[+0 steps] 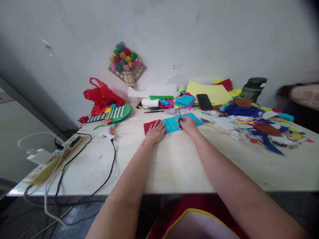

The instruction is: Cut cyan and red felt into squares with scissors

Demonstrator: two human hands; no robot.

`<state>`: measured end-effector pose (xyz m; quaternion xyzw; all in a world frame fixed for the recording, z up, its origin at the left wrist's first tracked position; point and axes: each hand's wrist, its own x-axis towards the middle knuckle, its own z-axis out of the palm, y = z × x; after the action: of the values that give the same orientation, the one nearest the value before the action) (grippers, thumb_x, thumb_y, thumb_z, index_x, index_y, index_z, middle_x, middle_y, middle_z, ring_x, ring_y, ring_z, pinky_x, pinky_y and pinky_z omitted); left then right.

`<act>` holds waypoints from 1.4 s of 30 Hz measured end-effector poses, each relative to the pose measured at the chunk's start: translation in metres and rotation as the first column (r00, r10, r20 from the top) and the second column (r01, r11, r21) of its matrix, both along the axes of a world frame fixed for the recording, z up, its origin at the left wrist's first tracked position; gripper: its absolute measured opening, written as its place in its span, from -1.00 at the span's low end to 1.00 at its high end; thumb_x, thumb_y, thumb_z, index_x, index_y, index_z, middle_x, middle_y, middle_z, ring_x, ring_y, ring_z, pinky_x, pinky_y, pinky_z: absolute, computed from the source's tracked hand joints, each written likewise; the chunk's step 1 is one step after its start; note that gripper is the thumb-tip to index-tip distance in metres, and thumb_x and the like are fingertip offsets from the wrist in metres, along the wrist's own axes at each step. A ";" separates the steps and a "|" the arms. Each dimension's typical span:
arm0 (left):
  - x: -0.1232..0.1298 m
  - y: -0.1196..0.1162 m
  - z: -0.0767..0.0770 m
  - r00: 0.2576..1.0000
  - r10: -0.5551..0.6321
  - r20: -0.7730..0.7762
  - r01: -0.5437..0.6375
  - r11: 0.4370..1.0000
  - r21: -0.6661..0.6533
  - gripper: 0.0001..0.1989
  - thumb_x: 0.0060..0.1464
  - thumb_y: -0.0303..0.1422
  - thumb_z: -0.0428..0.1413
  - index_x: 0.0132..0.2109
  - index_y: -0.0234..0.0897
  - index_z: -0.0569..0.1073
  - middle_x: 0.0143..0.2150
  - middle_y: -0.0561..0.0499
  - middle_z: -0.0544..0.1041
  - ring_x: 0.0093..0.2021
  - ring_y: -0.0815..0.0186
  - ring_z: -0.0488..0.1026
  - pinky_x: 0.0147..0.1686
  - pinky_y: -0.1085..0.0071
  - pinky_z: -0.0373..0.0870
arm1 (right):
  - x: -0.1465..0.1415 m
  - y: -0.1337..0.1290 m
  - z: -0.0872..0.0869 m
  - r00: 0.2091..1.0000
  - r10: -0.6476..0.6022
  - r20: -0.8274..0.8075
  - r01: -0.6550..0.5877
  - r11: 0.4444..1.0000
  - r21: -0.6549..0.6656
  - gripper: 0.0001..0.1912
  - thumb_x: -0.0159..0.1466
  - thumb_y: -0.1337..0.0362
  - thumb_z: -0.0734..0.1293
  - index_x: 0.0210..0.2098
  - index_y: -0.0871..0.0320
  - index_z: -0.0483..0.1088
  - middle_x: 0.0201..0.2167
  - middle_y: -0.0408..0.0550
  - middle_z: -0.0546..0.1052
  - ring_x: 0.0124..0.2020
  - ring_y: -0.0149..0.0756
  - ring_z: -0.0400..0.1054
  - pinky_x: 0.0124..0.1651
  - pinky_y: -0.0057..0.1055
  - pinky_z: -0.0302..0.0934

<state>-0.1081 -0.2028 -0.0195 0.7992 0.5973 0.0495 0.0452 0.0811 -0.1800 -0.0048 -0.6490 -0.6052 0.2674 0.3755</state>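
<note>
A blue strip of crepe-like paper (170, 124) lies flat on the table in front of me. On its left end rests a smaller red piece (149, 126). My left hand (156, 132) lies flat over the red piece, fingers stretched out, pressing it down. My right hand (188, 125) is closed around the dark handles of a pair of scissors (179, 114), over the blue strip. The scissor blades point away from me, toward the back of the table. Whether the blades are apart is too small to tell.
At left stand a glue gun (107, 133), a power strip (45, 166) with cables, and a red plastic bag (101, 96). Farther back lie folded coloured papers (184, 100) and a phone (204, 102). Paper scraps (267, 129) and a green bottle (253, 89) occupy the right.
</note>
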 end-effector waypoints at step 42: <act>0.009 0.004 0.001 0.999 0.037 0.000 -0.037 0.998 0.042 -0.38 0.18 -0.11 -0.41 0.30 -0.28 -0.03 0.35 0.03 -0.13 0.33 0.29 -0.26 0.26 0.21 -0.27 | 0.004 -0.026 0.022 0.901 0.286 -0.325 -0.382 0.880 -0.284 -0.61 0.11 -0.01 0.32 -0.46 0.24 0.31 -0.70 -0.06 0.45 -0.76 -0.46 0.28 -0.80 -0.59 -0.05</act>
<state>-0.0994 -0.1985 -0.0189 0.7890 0.6107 0.0623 0.0273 0.0847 -0.2061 0.0168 -0.5455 -0.5958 0.5159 0.2851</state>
